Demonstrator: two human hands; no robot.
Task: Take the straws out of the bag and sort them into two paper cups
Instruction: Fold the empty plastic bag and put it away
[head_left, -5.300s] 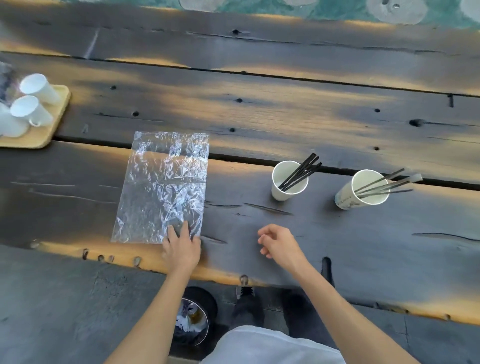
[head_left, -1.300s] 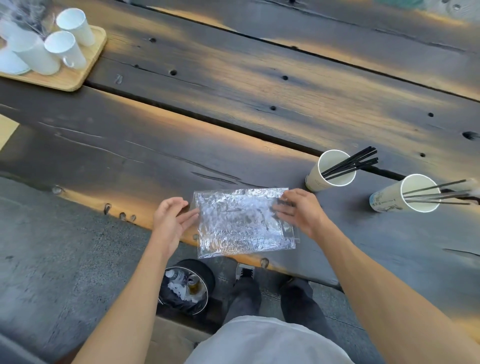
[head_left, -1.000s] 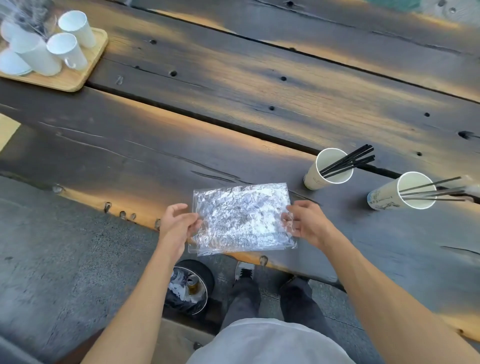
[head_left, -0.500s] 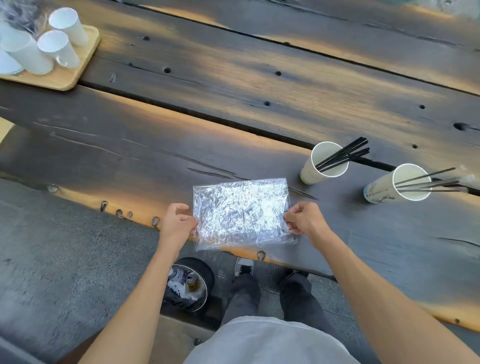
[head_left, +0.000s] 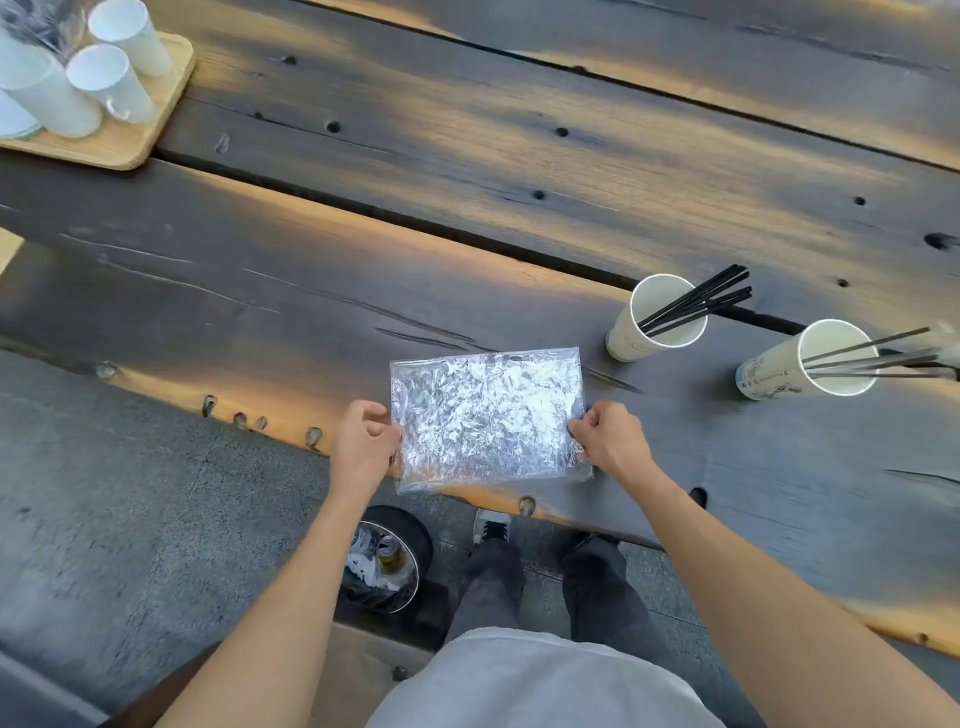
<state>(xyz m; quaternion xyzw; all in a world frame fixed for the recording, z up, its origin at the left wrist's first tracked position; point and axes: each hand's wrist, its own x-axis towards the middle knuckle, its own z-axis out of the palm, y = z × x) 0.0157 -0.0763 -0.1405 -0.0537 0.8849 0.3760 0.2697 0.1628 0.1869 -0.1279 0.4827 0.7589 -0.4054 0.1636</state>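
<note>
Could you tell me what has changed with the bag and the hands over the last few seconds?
The plastic bag was turned crosswise and pulled to the table's near edge. The left hand and right hand, earlier flat or off it, now pinch its two sides. Both paper cups keep their straws.

A dark, weathered plank table (head_left: 467, 171), its boards streaked with amber light and dotted with small holes, fills most of the view. At its far left corner sits a pale wooden tray (head_left: 150, 130) carrying white mugs (head_left: 111, 83), one with its handle showing. Below the table's near edge, a round metal bin (head_left: 387, 561) lined with a bag stands on grey pavement (head_left: 130, 519), with a drink can (head_left: 389, 556) and crumpled litter inside. Just beside it are dark trousers (head_left: 498, 577) and a sneaker (head_left: 491, 527).
</note>
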